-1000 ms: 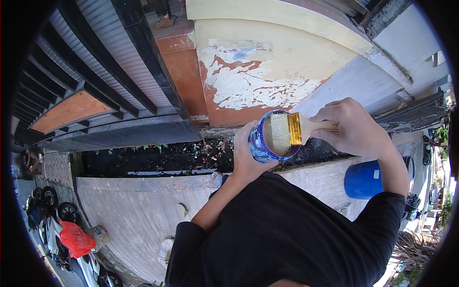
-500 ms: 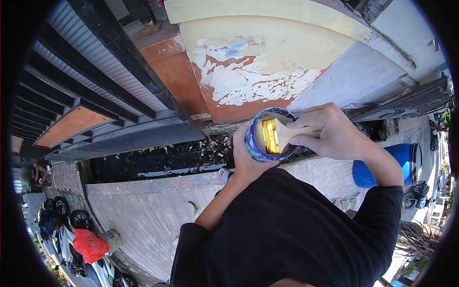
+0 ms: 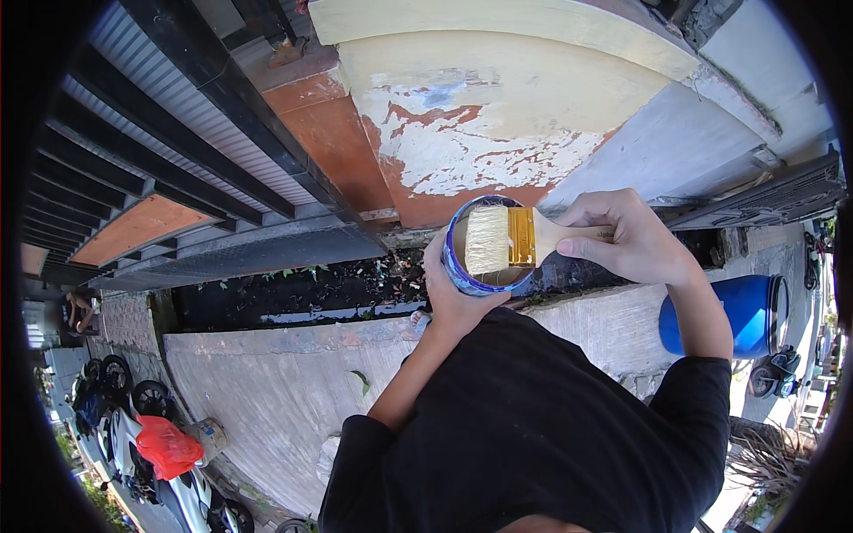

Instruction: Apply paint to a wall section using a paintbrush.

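Note:
My left hand [image 3: 451, 298] is wrapped round the near left side of a blue paint can [image 3: 456, 277], keeping it in front of my chest. Between thumb and fingers my right hand [image 3: 622, 238] pinches the wooden handle of a wide paintbrush [image 3: 522, 238]. The brush lies across the can's mouth, its pale bristles pointing left over the opening and its shiny gold band near the right rim. Cream colour coats the bristles. Most of the can's inside is hidden under the brush.
Ahead stands a cream wall [image 3: 506, 98] with peeled white and orange patches. A dark ditch [image 3: 293, 289] runs below it, beside a concrete path [image 3: 267, 373]. A black metal gate [image 3: 240, 115] is at left, a blue barrel [image 3: 724, 313] at right, parked motorcycles and a red bag [image 3: 167, 446] lower left.
The brush has come up out of the can, and its bristles now show above the rim. My right hand has shifted slightly right with it. The left hand still grips the can.

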A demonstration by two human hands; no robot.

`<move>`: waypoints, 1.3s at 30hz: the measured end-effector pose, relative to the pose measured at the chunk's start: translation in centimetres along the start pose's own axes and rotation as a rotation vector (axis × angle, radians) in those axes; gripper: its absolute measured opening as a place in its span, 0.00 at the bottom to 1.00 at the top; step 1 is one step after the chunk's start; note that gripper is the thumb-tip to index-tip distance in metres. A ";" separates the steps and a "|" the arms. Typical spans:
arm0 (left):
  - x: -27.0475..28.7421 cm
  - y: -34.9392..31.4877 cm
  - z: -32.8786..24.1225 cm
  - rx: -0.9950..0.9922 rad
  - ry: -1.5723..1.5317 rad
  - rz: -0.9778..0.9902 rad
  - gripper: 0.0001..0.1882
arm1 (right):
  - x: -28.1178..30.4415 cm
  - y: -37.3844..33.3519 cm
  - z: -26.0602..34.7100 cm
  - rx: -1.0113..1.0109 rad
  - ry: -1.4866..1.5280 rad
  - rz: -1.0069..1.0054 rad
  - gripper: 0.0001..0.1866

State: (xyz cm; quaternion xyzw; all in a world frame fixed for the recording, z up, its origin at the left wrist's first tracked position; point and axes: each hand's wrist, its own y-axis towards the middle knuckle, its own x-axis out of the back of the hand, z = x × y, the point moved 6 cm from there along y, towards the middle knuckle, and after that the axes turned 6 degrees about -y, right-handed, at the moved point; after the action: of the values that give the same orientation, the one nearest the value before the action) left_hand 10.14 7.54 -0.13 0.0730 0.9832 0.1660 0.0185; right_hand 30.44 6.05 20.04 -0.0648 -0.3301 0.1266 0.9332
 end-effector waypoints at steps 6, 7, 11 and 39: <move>0.5 0.2 0.3 0.037 -0.048 -0.033 0.65 | -0.2 0.0 -2.9 -0.094 0.295 0.060 0.11; 0.6 0.1 0.5 0.032 -0.033 -0.033 0.65 | -0.5 -0.2 -3.1 -0.162 0.387 0.086 0.12; 0.6 -0.1 0.8 0.025 0.038 -0.032 0.66 | -1.4 0.0 -4.4 -0.113 0.462 0.161 0.17; 6.5 -3.0 -0.3 0.018 0.074 -0.282 0.67 | -10.6 23.0 -14.2 0.013 0.325 -0.151 0.13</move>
State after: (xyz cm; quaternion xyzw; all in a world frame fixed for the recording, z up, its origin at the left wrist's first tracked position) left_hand 3.28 5.56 -0.93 -0.0719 0.9852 0.1556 0.0048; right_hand 27.08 24.66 -2.03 -0.0533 -0.1778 0.0463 0.9815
